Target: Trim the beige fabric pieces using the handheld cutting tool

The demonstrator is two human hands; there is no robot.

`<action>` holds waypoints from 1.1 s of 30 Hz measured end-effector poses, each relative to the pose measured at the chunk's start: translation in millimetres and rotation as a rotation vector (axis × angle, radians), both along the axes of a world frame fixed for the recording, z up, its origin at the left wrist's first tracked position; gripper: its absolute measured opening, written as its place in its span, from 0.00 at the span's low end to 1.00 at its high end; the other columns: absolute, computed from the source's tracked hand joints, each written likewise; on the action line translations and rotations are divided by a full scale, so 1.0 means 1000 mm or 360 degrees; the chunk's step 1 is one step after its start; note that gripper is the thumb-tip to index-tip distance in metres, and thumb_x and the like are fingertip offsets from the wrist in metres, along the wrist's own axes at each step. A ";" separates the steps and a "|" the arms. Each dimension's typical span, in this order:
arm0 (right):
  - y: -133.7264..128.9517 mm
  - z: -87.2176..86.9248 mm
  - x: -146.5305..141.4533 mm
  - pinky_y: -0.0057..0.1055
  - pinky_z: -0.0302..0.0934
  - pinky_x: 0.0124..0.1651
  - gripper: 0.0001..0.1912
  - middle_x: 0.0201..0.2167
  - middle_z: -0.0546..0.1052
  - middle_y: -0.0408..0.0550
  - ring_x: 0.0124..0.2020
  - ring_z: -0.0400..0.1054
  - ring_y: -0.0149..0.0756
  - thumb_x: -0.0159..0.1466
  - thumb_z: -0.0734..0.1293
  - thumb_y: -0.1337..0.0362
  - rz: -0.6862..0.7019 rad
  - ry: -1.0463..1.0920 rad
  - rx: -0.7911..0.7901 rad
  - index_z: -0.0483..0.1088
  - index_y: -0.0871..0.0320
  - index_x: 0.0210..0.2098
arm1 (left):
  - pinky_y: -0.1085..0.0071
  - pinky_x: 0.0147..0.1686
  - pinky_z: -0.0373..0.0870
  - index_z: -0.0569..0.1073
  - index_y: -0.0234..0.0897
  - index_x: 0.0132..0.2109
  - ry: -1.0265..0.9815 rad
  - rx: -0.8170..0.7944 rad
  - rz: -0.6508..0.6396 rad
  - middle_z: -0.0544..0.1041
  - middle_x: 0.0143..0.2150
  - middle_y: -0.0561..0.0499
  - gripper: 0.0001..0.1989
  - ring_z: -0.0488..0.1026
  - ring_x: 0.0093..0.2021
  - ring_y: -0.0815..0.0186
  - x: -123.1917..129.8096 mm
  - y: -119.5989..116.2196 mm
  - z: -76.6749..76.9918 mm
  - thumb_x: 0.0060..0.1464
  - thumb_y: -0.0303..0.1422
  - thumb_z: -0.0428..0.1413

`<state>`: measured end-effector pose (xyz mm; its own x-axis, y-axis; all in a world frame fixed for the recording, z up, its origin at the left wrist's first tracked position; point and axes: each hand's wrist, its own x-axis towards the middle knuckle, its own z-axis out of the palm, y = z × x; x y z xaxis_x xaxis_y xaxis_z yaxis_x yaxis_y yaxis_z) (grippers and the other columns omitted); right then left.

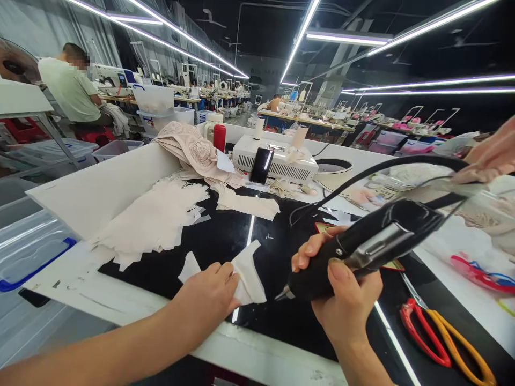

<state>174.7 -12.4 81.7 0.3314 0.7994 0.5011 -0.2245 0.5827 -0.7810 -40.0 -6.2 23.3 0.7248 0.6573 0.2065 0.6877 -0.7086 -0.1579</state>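
Observation:
My left hand [211,292] has its fingers curled down on a small white fabric piece [250,273], which lies on the black glossy work surface [161,276]. Another pale scrap tip [190,266] sticks out beyond its knuckles. In my right hand [346,289] is a black corded hand tool [362,249] with a metal lever along its side. Its pointed metal tip hangs low over the surface, just right of the fabric. Whether the tip touches the surface, I cannot tell.
Overlapping beige fabric pieces [148,214] spread at the left, beside a lace-patterned garment [189,145]. A white machine box [277,158] and a phone [261,165] stand behind. Scissors [430,327] lie at right. Another person's hand [493,153] is near the cable [362,169] and clear plastic.

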 end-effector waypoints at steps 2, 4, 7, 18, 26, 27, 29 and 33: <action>-0.005 -0.002 0.001 0.32 0.71 0.27 0.17 0.30 0.75 0.40 0.25 0.71 0.33 0.62 0.78 0.55 -0.0008 -0.0002 0.0002 0.73 0.51 0.47 | 0.67 0.32 0.68 0.73 0.36 0.43 -0.0023 -0.0048 -0.0009 0.75 0.39 0.50 0.12 0.74 0.33 0.62 0.004 -0.007 0.000 0.65 0.38 0.65; -0.007 -0.005 0.001 0.33 0.71 0.27 0.17 0.31 0.75 0.41 0.26 0.71 0.33 0.63 0.77 0.55 -0.0019 -0.0017 0.0019 0.72 0.51 0.48 | 0.68 0.28 0.64 0.72 0.37 0.40 -0.0058 -0.0075 -0.0030 0.73 0.36 0.52 0.10 0.71 0.30 0.64 0.002 -0.009 -0.001 0.69 0.37 0.61; -0.006 -0.009 0.002 0.33 0.71 0.28 0.17 0.32 0.76 0.41 0.26 0.72 0.33 0.64 0.76 0.56 -0.0054 -0.0034 0.0053 0.72 0.51 0.49 | 0.67 0.27 0.61 0.70 0.38 0.36 -0.0125 0.0020 -0.0121 0.69 0.31 0.53 0.12 0.68 0.28 0.63 -0.001 -0.005 -0.003 0.72 0.29 0.52; 0.005 -0.017 -0.002 0.35 0.70 0.31 0.17 0.32 0.75 0.40 0.26 0.71 0.33 0.64 0.74 0.56 -0.0181 -0.0075 0.0016 0.69 0.50 0.49 | 0.68 0.45 0.75 0.74 0.34 0.44 -0.0400 0.0107 -0.0762 0.77 0.42 0.47 0.10 0.75 0.44 0.63 0.026 -0.001 0.006 0.67 0.17 0.53; 0.004 -0.021 -0.003 0.34 0.70 0.31 0.17 0.32 0.75 0.40 0.27 0.71 0.33 0.65 0.75 0.56 -0.0153 -0.0073 0.0029 0.69 0.50 0.50 | 0.70 0.46 0.76 0.74 0.34 0.47 -0.0384 0.0074 -0.0792 0.78 0.42 0.48 0.07 0.76 0.44 0.64 0.036 0.009 -0.012 0.69 0.19 0.55; 0.004 -0.021 -0.003 0.34 0.70 0.31 0.17 0.32 0.75 0.40 0.27 0.71 0.33 0.65 0.75 0.56 -0.0153 -0.0080 0.0030 0.70 0.50 0.50 | 0.69 0.46 0.76 0.73 0.34 0.48 -0.0383 0.0059 -0.0774 0.78 0.42 0.48 0.07 0.76 0.44 0.64 0.035 0.010 -0.013 0.69 0.19 0.55; 0.004 -0.021 -0.003 0.34 0.71 0.31 0.17 0.32 0.75 0.41 0.27 0.71 0.33 0.65 0.75 0.56 -0.0165 -0.0096 0.0032 0.70 0.50 0.50 | 0.69 0.46 0.75 0.73 0.35 0.48 -0.0396 0.0031 -0.0735 0.78 0.43 0.49 0.07 0.76 0.44 0.64 0.032 0.011 -0.014 0.69 0.20 0.54; 0.003 -0.021 -0.004 0.34 0.71 0.30 0.17 0.32 0.75 0.41 0.27 0.71 0.33 0.65 0.75 0.57 -0.0167 -0.0088 0.0048 0.71 0.50 0.50 | 0.69 0.42 0.74 0.72 0.36 0.45 -0.0438 0.0012 -0.0652 0.76 0.39 0.50 0.08 0.75 0.40 0.65 0.027 0.011 -0.015 0.70 0.19 0.52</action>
